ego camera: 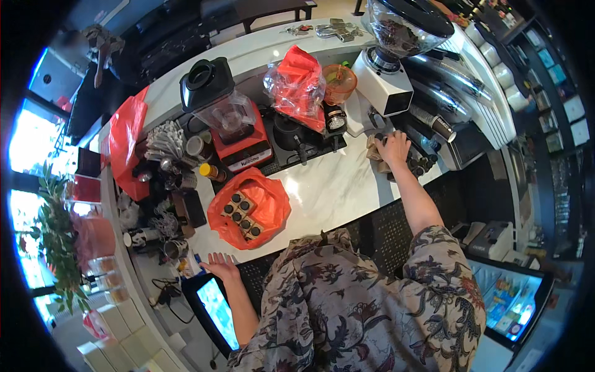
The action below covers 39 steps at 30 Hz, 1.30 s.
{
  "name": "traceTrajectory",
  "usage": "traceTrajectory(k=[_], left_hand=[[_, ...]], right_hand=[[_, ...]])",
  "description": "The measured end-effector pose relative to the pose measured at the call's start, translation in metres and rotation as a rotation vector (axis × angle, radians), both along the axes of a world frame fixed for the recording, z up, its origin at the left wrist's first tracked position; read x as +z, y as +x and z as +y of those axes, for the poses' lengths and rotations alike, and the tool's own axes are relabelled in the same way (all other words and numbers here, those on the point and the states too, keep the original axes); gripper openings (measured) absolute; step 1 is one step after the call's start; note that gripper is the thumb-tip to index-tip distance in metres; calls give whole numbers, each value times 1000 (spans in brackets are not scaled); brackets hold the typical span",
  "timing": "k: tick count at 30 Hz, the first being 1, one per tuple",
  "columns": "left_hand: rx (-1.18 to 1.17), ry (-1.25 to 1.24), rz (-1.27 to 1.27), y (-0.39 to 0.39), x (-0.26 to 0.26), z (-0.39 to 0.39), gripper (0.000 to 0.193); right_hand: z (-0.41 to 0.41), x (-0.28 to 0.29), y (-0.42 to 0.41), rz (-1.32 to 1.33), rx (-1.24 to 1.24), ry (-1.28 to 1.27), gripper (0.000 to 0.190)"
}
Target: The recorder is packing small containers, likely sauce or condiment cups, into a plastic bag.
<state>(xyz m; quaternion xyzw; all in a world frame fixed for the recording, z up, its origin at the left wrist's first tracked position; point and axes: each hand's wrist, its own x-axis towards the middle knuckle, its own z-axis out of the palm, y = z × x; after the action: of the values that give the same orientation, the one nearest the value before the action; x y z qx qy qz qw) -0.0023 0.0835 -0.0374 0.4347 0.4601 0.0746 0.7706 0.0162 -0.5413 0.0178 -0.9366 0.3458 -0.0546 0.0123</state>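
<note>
My right hand (pixel 395 147) reaches to the right end of the marble-look counter (pixel 320 190). Its fingers are on or just over a group of small kraft-paper boxes (pixel 373 151); whether they grip one is hidden. Small black-capped bottles (pixel 422 165) stand beside that hand. My left hand (pixel 222 267) is held palm up with fingers apart near the counter's front edge, holding nothing. Beyond it, a red plastic bag (pixel 274 209) lies with its mouth spread. Several black-capped bottles in kraft boxes (pixel 237 216) stand inside the bag.
Along the back are a red blender (pixel 241 153), a bagged red bundle (pixel 297 83), an orange container (pixel 339 83) and a white coffee grinder (pixel 383 83). Straws (pixel 167 144) and a yellow-capped bottle (pixel 211 172) crowd the left. A lit screen (pixel 218 309) is near my left forearm.
</note>
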Motion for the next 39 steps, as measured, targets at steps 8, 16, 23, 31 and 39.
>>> traceTrajectory(k=[8, 16, 23, 31, 39], left_hand=[[121, -30, -27, -49, 5, -69, 92], [195, -75, -50, -91, -19, -104, 96], [283, -94, -63, -93, -21, -116, 94], [281, -86, -96, -83, -11, -124, 95], [279, -75, -112, -77, -6, -125, 93]], right_hand=[[-25, -32, 26, 128, -2, -2, 62], [-50, -47, 31, 232, 206, 152, 58], [-60, -41, 18, 219, 340, 346, 60], [-58, -16, 13, 542, 687, 280, 110], [-50, -22, 23, 537, 744, 192, 86]])
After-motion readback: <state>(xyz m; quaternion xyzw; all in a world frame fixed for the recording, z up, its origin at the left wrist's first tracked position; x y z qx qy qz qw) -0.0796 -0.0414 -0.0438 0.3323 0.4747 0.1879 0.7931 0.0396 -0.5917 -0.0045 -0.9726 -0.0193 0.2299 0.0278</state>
